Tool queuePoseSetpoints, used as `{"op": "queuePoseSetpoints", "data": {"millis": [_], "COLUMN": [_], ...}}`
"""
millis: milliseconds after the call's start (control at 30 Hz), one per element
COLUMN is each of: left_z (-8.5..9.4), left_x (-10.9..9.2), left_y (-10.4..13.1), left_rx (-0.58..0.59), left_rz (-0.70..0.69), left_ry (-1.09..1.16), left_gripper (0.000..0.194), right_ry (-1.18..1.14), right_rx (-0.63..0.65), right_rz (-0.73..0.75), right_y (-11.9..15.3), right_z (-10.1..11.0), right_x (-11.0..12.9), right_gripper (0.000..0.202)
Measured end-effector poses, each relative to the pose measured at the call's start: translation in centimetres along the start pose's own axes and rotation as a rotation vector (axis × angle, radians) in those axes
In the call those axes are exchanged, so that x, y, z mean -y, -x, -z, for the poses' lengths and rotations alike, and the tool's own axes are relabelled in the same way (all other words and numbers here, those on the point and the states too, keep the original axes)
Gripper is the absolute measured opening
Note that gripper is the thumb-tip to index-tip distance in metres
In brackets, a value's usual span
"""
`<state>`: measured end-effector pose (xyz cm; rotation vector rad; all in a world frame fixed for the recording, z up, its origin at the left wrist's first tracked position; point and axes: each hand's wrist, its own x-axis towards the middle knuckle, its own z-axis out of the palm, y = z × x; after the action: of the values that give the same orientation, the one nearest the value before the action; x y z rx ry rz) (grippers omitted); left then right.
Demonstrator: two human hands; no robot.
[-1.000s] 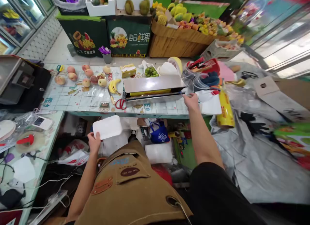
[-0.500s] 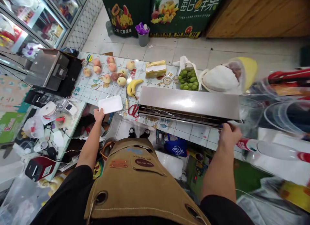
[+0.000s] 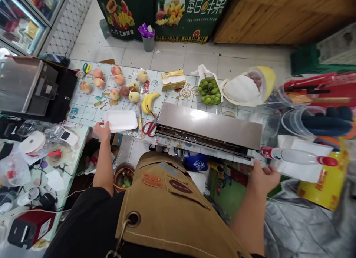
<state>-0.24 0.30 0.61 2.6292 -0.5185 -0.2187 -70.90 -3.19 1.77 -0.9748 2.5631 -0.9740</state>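
my left hand pinches the white foam tray hanging off the tiled counter's near edge, so it could tip off, while my right hand, fingers loosely curled and holding nothing, might snag film at the steel wrap dispenser.

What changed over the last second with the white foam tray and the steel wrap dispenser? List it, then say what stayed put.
The left hand carried the white foam tray up from below the counter and set it on the tiled counter by the red scissors. The right hand came off the steel wrap dispenser's right end, toward the body. The peaches, bananas and grapes stayed.
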Motion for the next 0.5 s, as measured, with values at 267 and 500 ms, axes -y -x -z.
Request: {"op": "queuePoseSetpoints", "data": {"millis": [267, 500], "left_z": [4.8, -1.0], "left_x": [-3.6, -15.3], "left_y": [4.5, 16.6], "left_rx": [-0.167, 0.383], "left_rz": [-0.009, -0.377], "left_ry": [0.547, 0.891], "left_gripper": [0.026, 0.032], "right_ry": [-0.259, -0.557], "right_rx": [0.03, 0.804], "right_rz": [0.203, 0.237], "right_y": [6.4, 14.3], "right_z": [-0.3, -6.0], "right_x": [10.5, 19.0], "right_gripper": [0.041, 0.053]}}
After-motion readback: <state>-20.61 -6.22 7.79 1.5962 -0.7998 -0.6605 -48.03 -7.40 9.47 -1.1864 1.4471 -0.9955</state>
